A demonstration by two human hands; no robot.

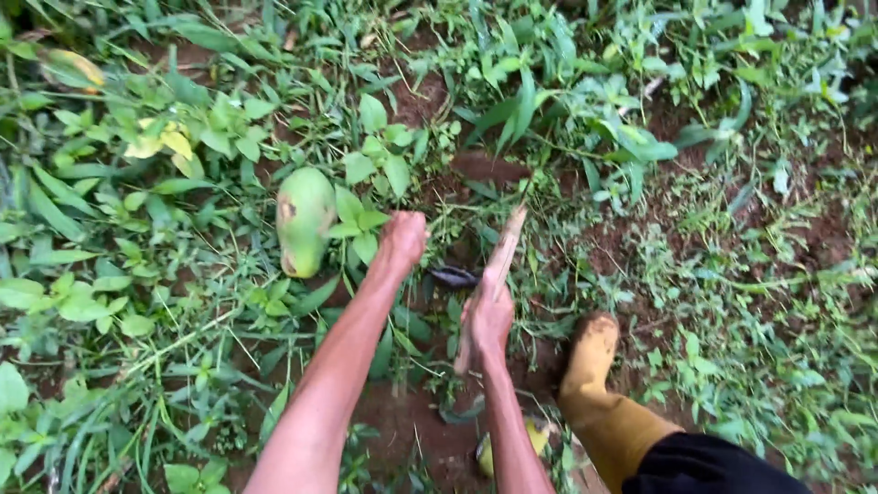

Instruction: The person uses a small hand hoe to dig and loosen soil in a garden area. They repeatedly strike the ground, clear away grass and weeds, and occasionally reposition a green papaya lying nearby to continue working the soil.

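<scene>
So my right hand [487, 316] grips the wooden stick [498, 265], left fist [402, 240] bunched in weeds [366, 220] by the green fruit [305, 220], best dig shallow.

Two bare forearms with no sleeves, left hand [402, 240] and right hand [487, 316] uncovered, mud-smeared yellow rubber boot [599, 384] on one leg, dark black shorts hem [722, 467] above it

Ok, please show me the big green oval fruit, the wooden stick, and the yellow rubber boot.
big green oval fruit [305, 220], head view, middle of its skin
wooden stick [501, 259], head view, upper shaft
yellow rubber boot [592, 352], head view, muddy toe
</scene>
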